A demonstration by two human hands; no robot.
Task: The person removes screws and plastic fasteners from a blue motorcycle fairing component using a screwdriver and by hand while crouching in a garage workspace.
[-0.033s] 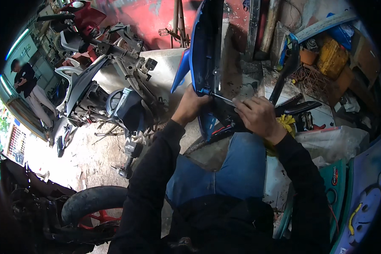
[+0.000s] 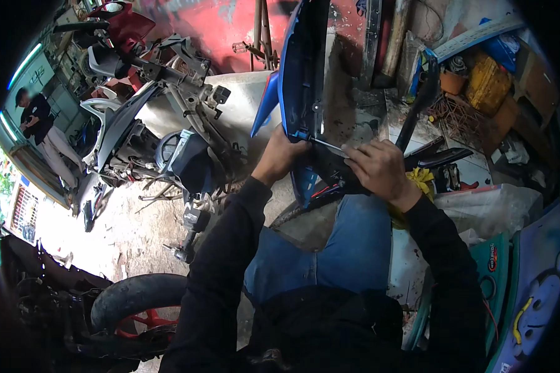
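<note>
A long blue motorcycle fairing panel (image 2: 285, 68) stands up in front of me, its dark inner side facing right. My left hand (image 2: 281, 153) is closed around the panel's edge, near a small blue tab. In my right hand (image 2: 379, 169) is a screwdriver, its handle mostly hidden by the fingers. The thin metal screwdriver shaft (image 2: 328, 145) points left, and its tip meets the panel beside my left thumb. Below the hands, a lower blue piece with slots (image 2: 305, 184) reaches down toward my knees.
A partly stripped motorcycle (image 2: 168, 143) stands at left, with a cordless drill (image 2: 191, 233) on the floor nearby. A wheel with a red rim (image 2: 143, 308) lies lower left. Scrap parts and a yellow container (image 2: 490, 86) fill the far right. Another person (image 2: 43, 124) stands far left.
</note>
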